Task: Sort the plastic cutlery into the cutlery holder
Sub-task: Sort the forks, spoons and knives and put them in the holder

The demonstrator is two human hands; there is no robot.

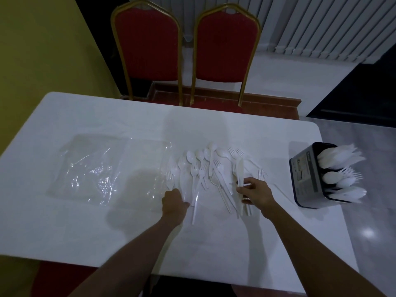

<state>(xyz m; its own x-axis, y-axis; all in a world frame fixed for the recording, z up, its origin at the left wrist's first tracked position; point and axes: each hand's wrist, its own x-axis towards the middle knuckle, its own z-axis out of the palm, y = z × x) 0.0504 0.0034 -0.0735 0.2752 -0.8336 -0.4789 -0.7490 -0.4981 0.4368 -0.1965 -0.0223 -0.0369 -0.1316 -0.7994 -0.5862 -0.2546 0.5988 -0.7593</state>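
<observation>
White plastic cutlery (200,155) lies scattered mid-table where your two hands reach.
Your right hand (256,191) pinches a plastic knife (239,168) between thumb and curled fingers, blade pointing away from you. Your left hand (174,201) sits at the pile's near-left edge, fingers curled down over handles; whether they grip one cannot be told. The black cutlery holder (304,174) stands at the table's (85,221) right edge, holding spoons, forks and knives. A clear plastic bag (96,168) lies to the left.
</observation>
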